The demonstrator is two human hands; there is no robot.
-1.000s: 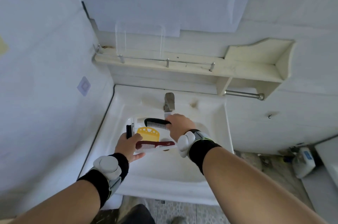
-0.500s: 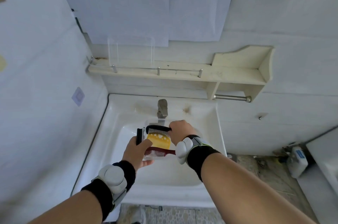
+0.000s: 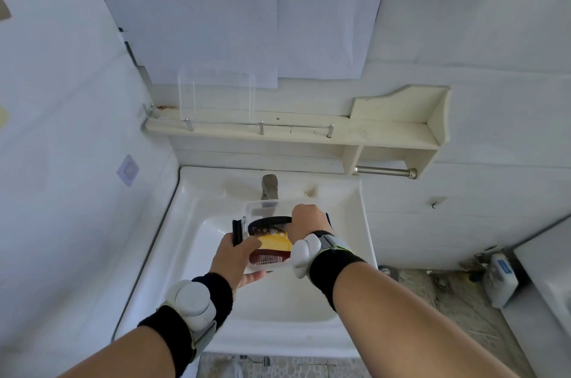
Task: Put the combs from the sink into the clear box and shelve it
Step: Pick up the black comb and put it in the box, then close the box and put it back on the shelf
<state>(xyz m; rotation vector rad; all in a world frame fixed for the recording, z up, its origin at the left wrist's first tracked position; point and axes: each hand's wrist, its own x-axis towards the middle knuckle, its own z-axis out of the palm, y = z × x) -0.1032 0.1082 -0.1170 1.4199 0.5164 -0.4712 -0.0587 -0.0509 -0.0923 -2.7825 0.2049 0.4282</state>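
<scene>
I hold the clear box (image 3: 258, 207) over the white sink (image 3: 191, 192), tilted toward me. My left hand (image 3: 236, 257) grips its left side and bottom. My right hand (image 3: 304, 223) grips its right side. Inside lie a black comb (image 3: 268, 224), a yellow comb (image 3: 276, 242) and a dark red comb (image 3: 267, 256). A thin black comb (image 3: 237, 231) stands upright against the box's left wall by my left fingers. The cream shelf (image 3: 296, 132) runs above the sink.
A clear plastic stand (image 3: 216, 93) sits on the shelf's left end behind a low metal rail (image 3: 261, 127). The faucet (image 3: 269, 187) rises just behind the box. A towel bar (image 3: 386, 172) hangs under the shelf's right part. A white bottle (image 3: 499, 280) stands on the floor at right.
The box with the combs has tilted up toward me and risen slightly above the basin. Both hands stayed on it. My view has shifted upward toward the shelf.
</scene>
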